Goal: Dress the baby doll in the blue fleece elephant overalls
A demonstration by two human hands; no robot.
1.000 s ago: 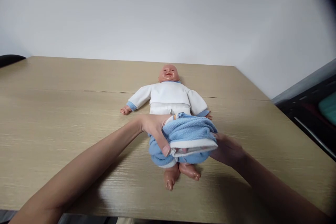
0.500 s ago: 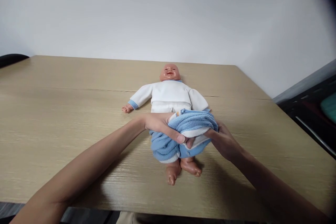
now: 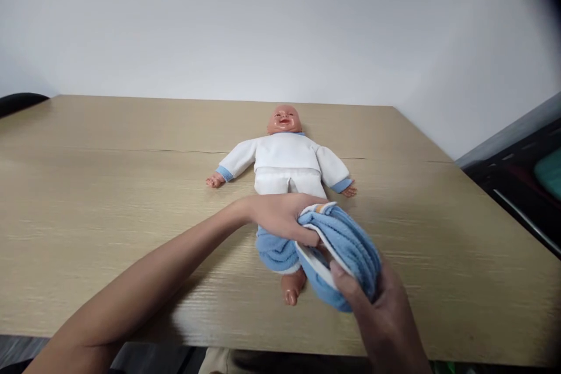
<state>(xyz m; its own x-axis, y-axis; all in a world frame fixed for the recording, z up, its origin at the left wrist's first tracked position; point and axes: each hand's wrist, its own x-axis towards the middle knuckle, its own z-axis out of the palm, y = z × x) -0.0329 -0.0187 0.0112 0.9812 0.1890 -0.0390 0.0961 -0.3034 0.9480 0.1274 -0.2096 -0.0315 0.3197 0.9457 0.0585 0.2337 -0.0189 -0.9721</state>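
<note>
Gripping bunched blue cloth (image 3: 355, 239) in both hands at the lower legs of a doll (image 3: 284, 121), near the front of the wood-grained table (image 3: 131, 198). Clamped on its upper left end with the left hand (image 3: 280, 216) and, apart from that, on its lower right end with the right hand (image 3: 388, 307), thumb at the opening. Slants, along its long axis, from upper left down to the near right, with the white-edged opening turned toward the near side. Looks like nubbly towelling, gathered in ridged folds into a rounded bundle. Gathered also around one leg, above a smooth, glossy foot (image 3: 293, 289); cannot see the other foot. See the doll on its back, head toward the wall (image 3: 219, 23), long axis front to back, in a smooth white top (image 3: 287, 152) with blue cuffs.
</note>
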